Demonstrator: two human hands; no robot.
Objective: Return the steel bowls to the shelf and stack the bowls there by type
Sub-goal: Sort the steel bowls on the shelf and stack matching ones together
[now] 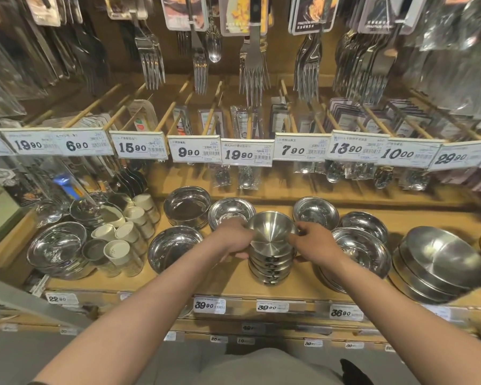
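A stack of several small brushed-steel bowls (271, 245) stands at the middle of the wooden shelf (228, 282). My left hand (232, 240) grips the stack's left side and my right hand (314, 244) grips its right side, fingers curled round the top bowls. Other steel bowls sit around it: a shiny bowl (174, 247) to the left, two (188, 205) (231, 211) behind, two (315, 212) (364, 223) at the back right, and a wider pile (360, 250) right beside my right hand.
A tilted stack of large brushed bowls (439, 262) leans at the far right. White-and-steel cups (122, 240) and a big bowl (57, 247) fill the left. Price tags (246, 155) and hanging forks (253, 65) overhang the shelf's back.
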